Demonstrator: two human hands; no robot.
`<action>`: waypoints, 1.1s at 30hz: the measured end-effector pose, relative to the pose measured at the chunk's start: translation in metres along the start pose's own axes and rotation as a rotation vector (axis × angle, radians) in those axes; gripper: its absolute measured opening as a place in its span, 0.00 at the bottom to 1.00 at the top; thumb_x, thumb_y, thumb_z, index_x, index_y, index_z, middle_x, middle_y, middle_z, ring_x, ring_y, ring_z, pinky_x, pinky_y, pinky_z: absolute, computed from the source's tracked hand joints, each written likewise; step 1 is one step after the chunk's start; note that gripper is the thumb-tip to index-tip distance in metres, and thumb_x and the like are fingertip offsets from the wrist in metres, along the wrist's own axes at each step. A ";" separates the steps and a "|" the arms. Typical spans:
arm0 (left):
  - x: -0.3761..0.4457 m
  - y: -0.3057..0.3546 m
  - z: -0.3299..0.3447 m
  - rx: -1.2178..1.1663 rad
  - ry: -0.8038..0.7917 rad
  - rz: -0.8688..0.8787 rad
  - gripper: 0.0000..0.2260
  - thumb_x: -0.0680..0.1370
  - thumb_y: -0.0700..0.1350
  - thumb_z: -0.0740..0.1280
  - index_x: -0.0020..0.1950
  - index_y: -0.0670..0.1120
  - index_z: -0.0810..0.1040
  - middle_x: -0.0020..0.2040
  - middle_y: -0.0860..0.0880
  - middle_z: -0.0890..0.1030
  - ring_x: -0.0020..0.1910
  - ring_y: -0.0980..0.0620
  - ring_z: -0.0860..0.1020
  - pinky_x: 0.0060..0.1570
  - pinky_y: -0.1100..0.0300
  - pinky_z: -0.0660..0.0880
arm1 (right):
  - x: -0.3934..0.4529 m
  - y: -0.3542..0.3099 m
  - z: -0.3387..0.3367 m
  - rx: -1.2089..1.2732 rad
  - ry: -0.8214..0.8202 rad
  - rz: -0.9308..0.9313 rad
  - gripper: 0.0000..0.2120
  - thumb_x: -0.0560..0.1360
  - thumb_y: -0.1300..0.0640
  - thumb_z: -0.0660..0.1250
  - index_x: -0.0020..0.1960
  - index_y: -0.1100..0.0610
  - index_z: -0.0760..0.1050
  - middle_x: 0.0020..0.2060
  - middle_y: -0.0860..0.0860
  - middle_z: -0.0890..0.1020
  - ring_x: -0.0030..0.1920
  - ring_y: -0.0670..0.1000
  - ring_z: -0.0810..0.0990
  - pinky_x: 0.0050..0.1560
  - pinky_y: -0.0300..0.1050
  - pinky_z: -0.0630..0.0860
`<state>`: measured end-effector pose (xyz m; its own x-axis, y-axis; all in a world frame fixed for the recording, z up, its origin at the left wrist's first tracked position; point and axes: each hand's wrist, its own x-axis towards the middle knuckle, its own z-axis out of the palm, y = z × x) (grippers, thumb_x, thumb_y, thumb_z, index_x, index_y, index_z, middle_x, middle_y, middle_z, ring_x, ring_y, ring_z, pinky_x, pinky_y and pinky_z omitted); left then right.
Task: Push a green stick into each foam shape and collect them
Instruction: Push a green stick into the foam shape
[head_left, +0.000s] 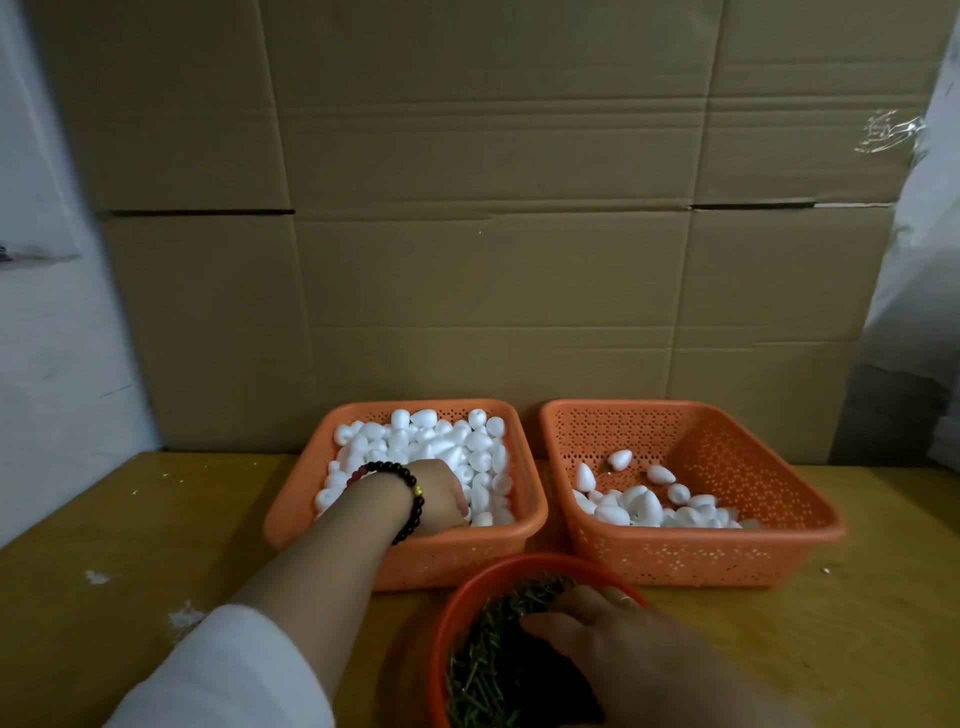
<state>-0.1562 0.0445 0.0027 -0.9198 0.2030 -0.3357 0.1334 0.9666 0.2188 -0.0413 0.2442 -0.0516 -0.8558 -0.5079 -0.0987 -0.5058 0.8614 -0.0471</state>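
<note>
An orange basket (291, 512) at left is heaped with white foam shapes (457, 441). My left hand (434, 496) reaches into its near side, fingers dipped among the foam; what they hold is hidden. A second orange basket (727, 551) at right holds a smaller pile of foam shapes (644, 506). Close to me a round red bowl (467, 587) is full of green sticks (498, 670). My right hand (613, 644) lies over the sticks, fingers bent down into them, fingertips not visible.
Both baskets and the bowl stand on a yellow wooden table (130, 530) with white foam crumbs on its left part. A wall of cardboard boxes (493, 208) rises right behind the baskets. My left wrist wears a dark bead bracelet (410, 493).
</note>
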 end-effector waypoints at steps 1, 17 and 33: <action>0.001 0.002 -0.002 0.053 -0.034 0.007 0.15 0.79 0.49 0.63 0.64 0.48 0.78 0.63 0.49 0.77 0.60 0.50 0.75 0.59 0.58 0.71 | 0.001 0.000 0.001 0.001 -0.001 -0.007 0.33 0.73 0.37 0.64 0.74 0.37 0.53 0.70 0.45 0.61 0.72 0.51 0.59 0.71 0.52 0.61; 0.016 -0.010 0.004 -0.075 0.151 0.065 0.15 0.75 0.38 0.69 0.60 0.50 0.79 0.59 0.49 0.78 0.52 0.52 0.78 0.48 0.62 0.75 | 0.004 -0.006 -0.005 0.136 0.104 -0.025 0.15 0.74 0.46 0.65 0.60 0.45 0.72 0.57 0.43 0.73 0.56 0.48 0.76 0.54 0.39 0.72; -0.045 -0.004 0.046 -1.328 0.577 0.366 0.17 0.74 0.34 0.70 0.57 0.54 0.78 0.47 0.53 0.85 0.46 0.55 0.83 0.46 0.60 0.79 | -0.004 -0.012 -0.013 0.206 0.181 -0.006 0.08 0.75 0.47 0.63 0.53 0.47 0.74 0.52 0.42 0.74 0.53 0.46 0.76 0.53 0.42 0.74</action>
<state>-0.0984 0.0384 -0.0251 -0.9681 0.0018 0.2504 0.2503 -0.0316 0.9677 -0.0330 0.2356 -0.0372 -0.8677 -0.4905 0.0806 -0.4939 0.8327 -0.2504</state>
